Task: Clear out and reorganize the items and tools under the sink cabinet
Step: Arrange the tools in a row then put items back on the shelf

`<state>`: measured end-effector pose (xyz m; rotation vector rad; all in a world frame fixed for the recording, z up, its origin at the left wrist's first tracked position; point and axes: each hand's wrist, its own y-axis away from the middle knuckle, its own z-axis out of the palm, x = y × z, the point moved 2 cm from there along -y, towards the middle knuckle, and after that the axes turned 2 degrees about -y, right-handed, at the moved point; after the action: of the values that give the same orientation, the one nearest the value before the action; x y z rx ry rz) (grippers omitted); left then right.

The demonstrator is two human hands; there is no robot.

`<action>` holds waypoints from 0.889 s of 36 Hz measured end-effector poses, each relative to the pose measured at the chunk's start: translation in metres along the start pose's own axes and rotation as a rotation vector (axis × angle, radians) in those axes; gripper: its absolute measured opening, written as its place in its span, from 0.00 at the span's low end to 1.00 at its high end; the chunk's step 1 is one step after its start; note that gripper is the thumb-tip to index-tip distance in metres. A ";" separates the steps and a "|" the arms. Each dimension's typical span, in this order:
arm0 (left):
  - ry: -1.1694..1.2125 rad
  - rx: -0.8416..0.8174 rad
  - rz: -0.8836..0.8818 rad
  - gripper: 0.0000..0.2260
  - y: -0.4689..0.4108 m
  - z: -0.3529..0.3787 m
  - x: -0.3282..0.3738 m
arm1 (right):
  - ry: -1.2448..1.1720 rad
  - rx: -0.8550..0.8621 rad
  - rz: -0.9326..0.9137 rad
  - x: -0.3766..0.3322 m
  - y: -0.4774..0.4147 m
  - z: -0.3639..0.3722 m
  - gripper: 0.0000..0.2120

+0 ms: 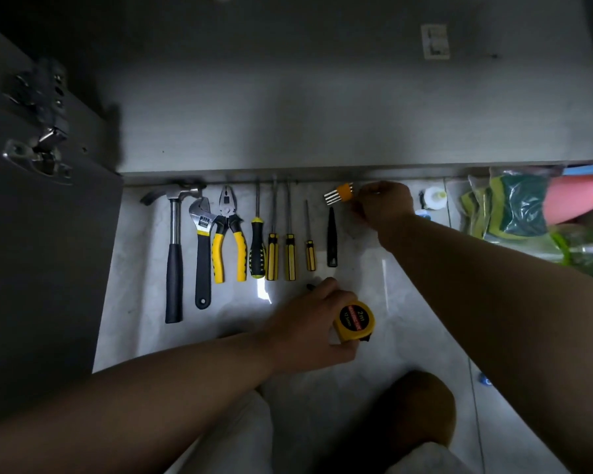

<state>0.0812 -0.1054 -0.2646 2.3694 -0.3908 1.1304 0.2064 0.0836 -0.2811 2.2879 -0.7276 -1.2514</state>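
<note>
Tools lie in a row on the pale floor in front of the cabinet: a hammer [174,254], an adjustable wrench [202,248], yellow-handled pliers [229,241], several screwdrivers [274,248] and a slim black tool [331,238]. My left hand [314,325] grips a yellow tape measure [355,321] just above the floor, below the row. My right hand [384,208] reaches to the row's right end and pinches a set of hex keys in an orange holder [338,194] near the cabinet's base.
The cabinet floor [322,124] behind the tools is dark and bare. Its open door with hinges [42,145] stands at the left. Bagged green sponges [514,206], a white tape roll [433,197] and a clear bottle [589,249] lie at the right. My knees show at the bottom.
</note>
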 end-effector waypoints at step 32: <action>-0.018 0.309 0.118 0.31 -0.019 -0.012 0.015 | -0.088 -0.350 0.025 0.073 0.095 -0.039 0.15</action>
<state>0.0915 -0.0832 -0.2518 2.6540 -0.3907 1.3044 0.2503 -0.0310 -0.2518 1.9464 -0.5167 -1.3554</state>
